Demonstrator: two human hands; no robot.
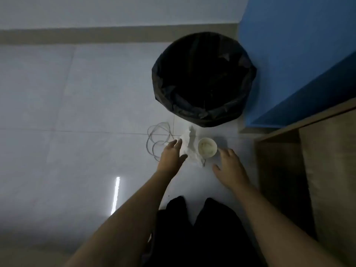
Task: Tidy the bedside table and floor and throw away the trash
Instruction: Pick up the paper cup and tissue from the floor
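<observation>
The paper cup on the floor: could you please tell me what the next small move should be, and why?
Probably close the right hand round the paper cup. That hand is open, holds nothing, and its fingertips are just beside the cup. The lined bin stands open just beyond the cup, ready for the drop.

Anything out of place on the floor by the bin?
Yes. In front of the black-lined bin, three things lie on the floor: a crumpled white tissue, a small cup upright beside it, and a loose coiled cable to their left. Left hand and right hand reach toward them, open.
</observation>
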